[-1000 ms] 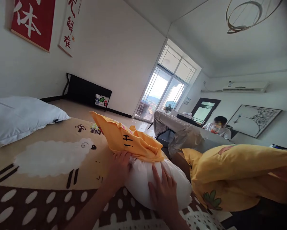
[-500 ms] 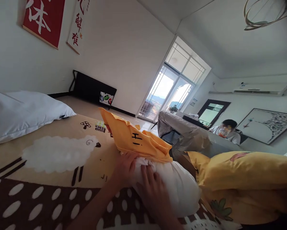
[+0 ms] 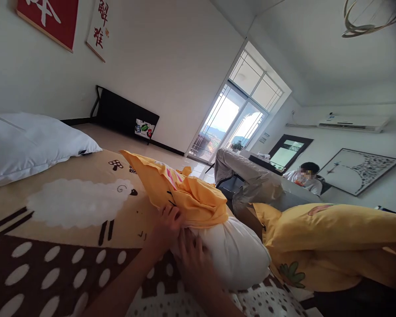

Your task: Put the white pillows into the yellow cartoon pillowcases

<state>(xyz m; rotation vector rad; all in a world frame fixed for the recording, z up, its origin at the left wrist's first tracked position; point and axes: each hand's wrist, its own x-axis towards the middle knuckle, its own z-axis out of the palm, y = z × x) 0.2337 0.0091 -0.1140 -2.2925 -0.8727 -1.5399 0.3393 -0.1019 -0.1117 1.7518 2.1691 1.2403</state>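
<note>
An orange pillowcase (image 3: 191,193) with printed marks lies crumpled over the far end of a white pillow (image 3: 240,251), whose near part is bare. My left hand (image 3: 169,223) is closed on the pillowcase's near left edge, its fingers curled over the cloth. Right beside it, my right hand (image 3: 196,255) grips the white pillow just below the pillowcase's edge, fingers bent into the soft fabric. Its fingertips are partly hidden in the folds. The pillow rests on a blanket (image 3: 118,237) patterned with a sheep and white spots.
Another white pillow (image 3: 35,143) lies at the left. Stuffed yellow pillows (image 3: 320,226) are piled at the right. Beyond stands a desk (image 3: 293,193) partly draped in plastic sheeting (image 3: 250,176), with a person (image 3: 306,178) sitting behind it. A black folding frame (image 3: 121,110) leans near the wall.
My right hand has shifted left, closer to my left hand. My left fingers have curled over the pillowcase edge, and its upper part has sagged and folded. The view has moved slightly.
</note>
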